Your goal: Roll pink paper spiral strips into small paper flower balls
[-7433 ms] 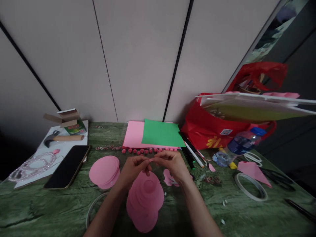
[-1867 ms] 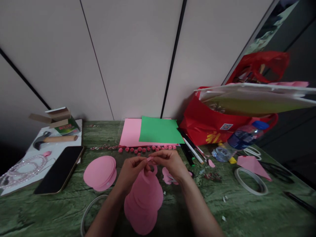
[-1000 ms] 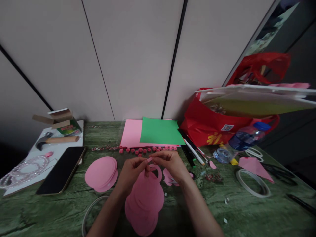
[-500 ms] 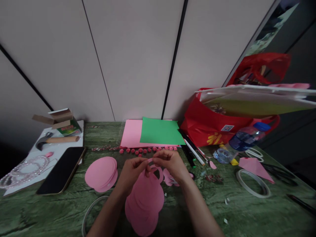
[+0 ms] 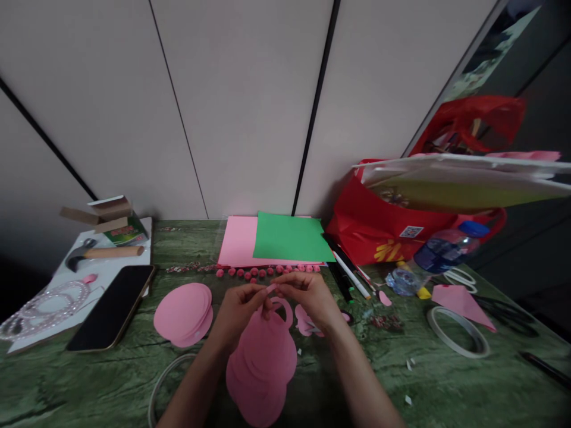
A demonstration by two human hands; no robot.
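Note:
My left hand and my right hand meet near the middle of the table. Both are closed in a pinch on a small pink paper strip, mostly hidden by the fingers. Below them lies an overlapping pile of pink paper cutouts with rounded edges. A pink paper loop shows between the hands, at the pile's upper end. Beside my right wrist are smaller pink paper pieces. Left of my left hand is a stack of pink paper ovals.
Behind the hands lie red pom-poms, a green sheet and pink sheets. To the right are pens, a tape roll, a bottle and a red bag. A phone and hammer lie left.
The fingers have shifted very slightly around the pink paper strip, and more of it shows between them. The things on the table stay in place.

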